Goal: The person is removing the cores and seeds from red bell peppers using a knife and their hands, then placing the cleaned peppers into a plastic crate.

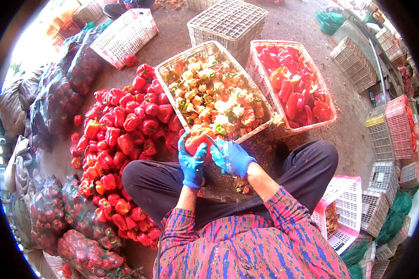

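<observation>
Both of my hands wear blue gloves and meet at the near edge of a crate of pepper cores [214, 93]. My left hand [192, 160] is closed around a red bell pepper [196, 143]. In my right hand [230, 157] is what looks like a small knife [210, 138]; its short grey blade points at the pepper and its handle is mostly hidden by the glove. Pale cores with green stems fill the crate. Beside it on the right, another crate [331, 108] holds cut red pepper pieces. A large heap of whole red peppers [121, 125] lies to my left.
Net sacks of red peppers [56, 100] line the far left, with more net sacks [91, 249] nearer. An upside-down crate [228, 21] stands beyond the core crate. A white crate [125, 37] lies tilted at the upper left. Several stacked crates [381, 135] run along the right.
</observation>
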The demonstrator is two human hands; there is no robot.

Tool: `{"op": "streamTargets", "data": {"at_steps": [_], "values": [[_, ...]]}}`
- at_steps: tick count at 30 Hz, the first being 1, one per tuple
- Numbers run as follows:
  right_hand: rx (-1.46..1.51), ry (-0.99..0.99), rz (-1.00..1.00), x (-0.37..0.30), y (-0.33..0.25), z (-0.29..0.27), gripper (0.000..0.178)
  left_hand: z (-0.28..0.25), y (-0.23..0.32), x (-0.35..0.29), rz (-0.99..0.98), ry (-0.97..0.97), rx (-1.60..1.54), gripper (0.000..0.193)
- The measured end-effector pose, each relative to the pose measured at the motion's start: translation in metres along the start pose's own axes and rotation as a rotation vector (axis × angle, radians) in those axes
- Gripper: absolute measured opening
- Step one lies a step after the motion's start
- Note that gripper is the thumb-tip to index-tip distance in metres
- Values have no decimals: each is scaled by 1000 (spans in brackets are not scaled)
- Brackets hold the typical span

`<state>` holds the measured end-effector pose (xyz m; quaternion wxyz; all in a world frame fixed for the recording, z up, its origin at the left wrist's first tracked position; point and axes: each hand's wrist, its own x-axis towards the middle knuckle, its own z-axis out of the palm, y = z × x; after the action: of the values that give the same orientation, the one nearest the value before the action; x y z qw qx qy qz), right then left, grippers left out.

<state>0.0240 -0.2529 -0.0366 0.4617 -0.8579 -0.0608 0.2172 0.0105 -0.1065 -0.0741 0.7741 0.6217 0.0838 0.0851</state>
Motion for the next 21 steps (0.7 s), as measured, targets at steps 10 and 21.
{"op": "streamTargets", "data": {"at_steps": [10, 21], "values": [[427, -27, 32, -2, 18, -3, 20, -4, -7, 2, 35, -75, 18, 62], [-361, 43, -39, -7, 19, 37, 17, -23, -41, 14, 4, 130, 1, 50]]}}
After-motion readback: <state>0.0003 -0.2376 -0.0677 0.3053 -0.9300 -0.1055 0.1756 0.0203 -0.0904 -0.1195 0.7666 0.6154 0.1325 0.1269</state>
